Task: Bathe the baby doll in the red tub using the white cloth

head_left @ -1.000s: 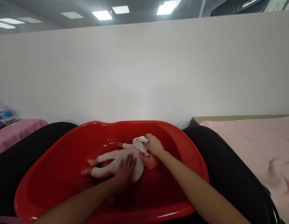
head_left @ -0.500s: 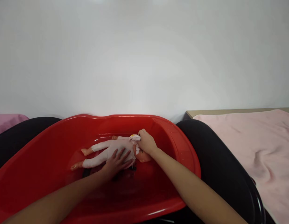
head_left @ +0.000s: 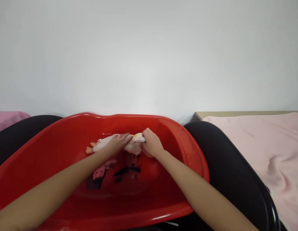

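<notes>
A doll [head_left: 133,147] in pale pink-white clothing lies in the red bathtub [head_left: 184,195], tipped onto its side. Its bare feet [head_left: 89,149] point left, and its head is mostly hidden behind my right hand. Across the doll's body rests my left hand [head_left: 118,142], fingers stretched out over the far side. My right hand [head_left: 151,142], at the doll's head and neck, has its fingers closed on a small white cloth with a yellow patch [head_left: 138,137]; whether the cloth is part of the clothing I cannot tell.
Cartoon figures [head_left: 98,173] show on the tub floor, where shallow water glints. Black rounded surfaces [head_left: 230,163] flank the tub. To the right a pink blanket [head_left: 257,138] covers a table; pink cloth [head_left: 9,121] lies far left. A white wall [head_left: 149,57] stands behind.
The doll has rolled away from me onto its side, its legs drawing together toward the far wall. My left hand moved up with it. My right hand keeps the cloth near the head.
</notes>
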Available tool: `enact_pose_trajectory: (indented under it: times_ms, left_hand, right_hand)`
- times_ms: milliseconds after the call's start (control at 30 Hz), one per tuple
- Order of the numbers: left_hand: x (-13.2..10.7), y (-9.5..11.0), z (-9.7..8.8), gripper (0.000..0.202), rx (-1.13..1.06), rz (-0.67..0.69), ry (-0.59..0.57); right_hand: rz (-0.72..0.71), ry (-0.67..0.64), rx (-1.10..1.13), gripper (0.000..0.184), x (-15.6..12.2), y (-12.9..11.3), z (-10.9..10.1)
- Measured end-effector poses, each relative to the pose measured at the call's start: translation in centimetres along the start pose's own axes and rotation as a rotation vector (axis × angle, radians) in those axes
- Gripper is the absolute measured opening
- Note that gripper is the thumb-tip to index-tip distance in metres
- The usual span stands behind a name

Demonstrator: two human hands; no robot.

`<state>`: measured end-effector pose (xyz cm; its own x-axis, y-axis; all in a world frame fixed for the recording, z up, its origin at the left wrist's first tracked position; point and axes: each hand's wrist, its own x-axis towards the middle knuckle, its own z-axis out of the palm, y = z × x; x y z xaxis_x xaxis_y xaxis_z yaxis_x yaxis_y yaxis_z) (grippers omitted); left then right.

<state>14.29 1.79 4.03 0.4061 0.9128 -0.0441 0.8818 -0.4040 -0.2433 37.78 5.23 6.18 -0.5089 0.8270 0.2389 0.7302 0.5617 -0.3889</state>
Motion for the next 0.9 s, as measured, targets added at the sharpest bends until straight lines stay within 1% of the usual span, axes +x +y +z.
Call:
enact_pose_trajectory:
  times_ms: [67, 100, 167, 233, 267, 333, 400, 467, 533, 667, 800, 900]
  left_hand:
    - [1.3, -0.8, -1.4, 0.056, -0.028, -0.074, -0.042]
    - [2.1, -1.2, -2.0, 0.057, -0.035, -0.102, -0.072]
    - [3.5, -1.8, -3.2, 0.074, -0.043, -0.121, -0.134]
    - [4.9, -2.3, -4.2, 0.089, -0.044, -0.127, -0.188]
    - [5.6, -2.5, -4.6, 0.091, -0.045, -0.135, -0.211]
    - [6.9, -2.8, -5.0, 0.09, -0.06, -0.159, -0.256]
    - [7.8, -3.0, -5.2, 0.087, -0.08, -0.171, -0.299]
    - [8.2, -3.1, -5.1, 0.086, -0.093, -0.162, -0.312]
    - [8.3, -3.3, -5.0, 0.084, -0.103, -0.151, -0.289]
    - [8.3, -3.9, -4.8, 0.084, -0.119, -0.185, -0.241]
    - [9.3, -4.3, -5.0, 0.081, -0.098, -0.221, -0.254]
    - [10.2, -4.3, -4.9, 0.081, -0.054, -0.23, -0.264]
  right_hand:
    - [-0.059, -0.002, -0.051, 0.005, -0.1, -0.4, -0.1]
    - [-0.09, -0.013, -0.08, 0.008, -0.2, -0.6, -0.1]
    - [-0.186, -0.042, -0.146, 0.012, -0.4, -0.8, 0.0]
    - [-0.325, -0.06, -0.211, 0.017, -0.5, -0.9, 0.3]
    - [-0.398, -0.061, -0.241, 0.02, -0.6, -1.0, 0.5]
    - [-0.524, -0.054, -0.296, 0.024, -0.8, -1.1, 0.8]
    - [-0.618, -0.053, -0.349, 0.023, -1.1, -1.2, 1.1]
    - [-0.69, -0.059, -0.385, 0.022, -1.4, -1.3, 1.5]
    - [-0.728, -0.069, -0.404, 0.022, -1.6, -1.3, 1.8]
    - [-0.711, -0.12, -0.403, 0.02, -1.6, -1.0, 2.2]
    - [-0.671, -0.148, -0.406, 0.018, -1.5, -0.7, 2.2]
    - [-0.669, -0.144, -0.468, 0.021, -1.7, -0.6, 2.2]
